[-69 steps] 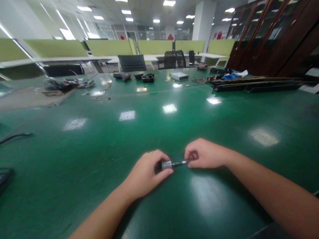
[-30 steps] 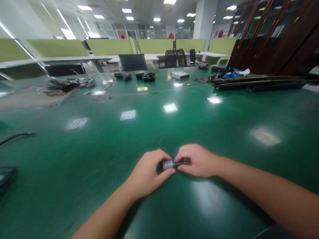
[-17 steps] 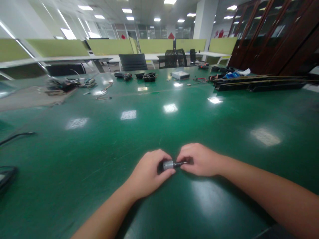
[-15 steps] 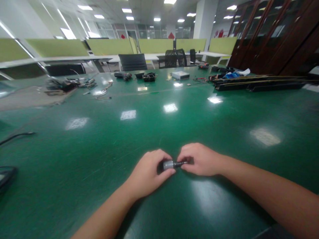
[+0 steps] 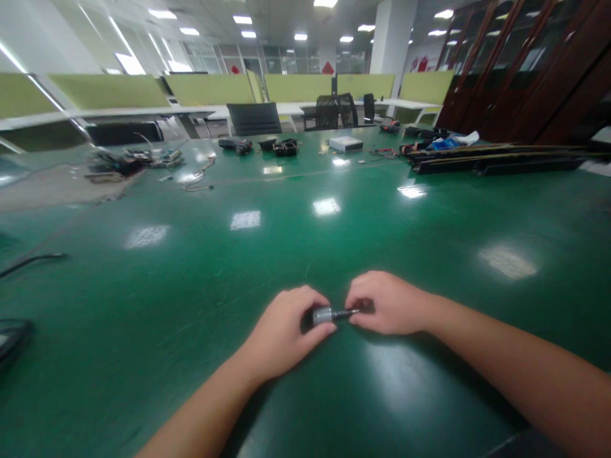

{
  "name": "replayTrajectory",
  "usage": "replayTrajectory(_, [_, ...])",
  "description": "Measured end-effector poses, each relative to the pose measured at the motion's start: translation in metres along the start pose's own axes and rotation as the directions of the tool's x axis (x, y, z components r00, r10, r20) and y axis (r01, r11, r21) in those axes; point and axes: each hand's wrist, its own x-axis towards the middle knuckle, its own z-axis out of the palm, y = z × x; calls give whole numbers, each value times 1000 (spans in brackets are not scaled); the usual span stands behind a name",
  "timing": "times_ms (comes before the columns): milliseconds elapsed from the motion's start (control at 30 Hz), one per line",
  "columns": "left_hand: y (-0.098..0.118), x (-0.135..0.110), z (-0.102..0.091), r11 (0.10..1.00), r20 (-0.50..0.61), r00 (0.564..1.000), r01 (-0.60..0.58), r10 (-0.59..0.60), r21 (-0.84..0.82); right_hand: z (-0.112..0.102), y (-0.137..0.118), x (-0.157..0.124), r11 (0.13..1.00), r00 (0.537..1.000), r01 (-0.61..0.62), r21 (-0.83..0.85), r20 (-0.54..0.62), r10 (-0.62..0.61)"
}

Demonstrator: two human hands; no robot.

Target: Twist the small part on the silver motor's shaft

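My left hand (image 5: 286, 327) is closed around a short silver cylinder (image 5: 322, 315), low over the green table (image 5: 305, 254). The part of the cylinder inside my palm is hidden. From its right end a thin dark shaft (image 5: 340, 314) sticks out with a lighter tip; what kind of part this is, I cannot make out. Around that tip, the thumb and fingers of my right hand (image 5: 386, 304) are pinched. A small gap separates the two hands, with the shaft spanning it.
At the far edge lie a dark power tool (image 5: 235, 146), black parts (image 5: 285, 147) and a pale box (image 5: 346, 144). Long black rails (image 5: 496, 159) lie back right. A pile of electronics (image 5: 128, 162) sits back left. A black cable (image 5: 33, 262) enters from the left.
My right hand has shifted slightly right, away from the cylinder, and more of the shaft shows. My left hand stays where it was.
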Motion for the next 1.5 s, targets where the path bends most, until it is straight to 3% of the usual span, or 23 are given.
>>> replayTrajectory(333, [-2, -2, -2, 1000, 9, 1000, 3, -3, -2, -19, 11, -8, 998, 995, -59, -28, 84, 62])
replayTrajectory(733, [-2, -2, -3, 1000, 0, 1000, 10, -10, -18, -16, 8, -6, 998, 995, -64, 5, 70, 64])
replayTrajectory(1233, [-2, 1, 1, 1000, -4, 1000, -5, 5, 3, 13, -2, 7, 993, 996, 68, 94, -59, -63])
replayTrajectory(1500, [0, 2, 0, 1000, 3, 1000, 14, -14, 3, 13, -4, 7, 973, 995, -79, 217, -45, 91])
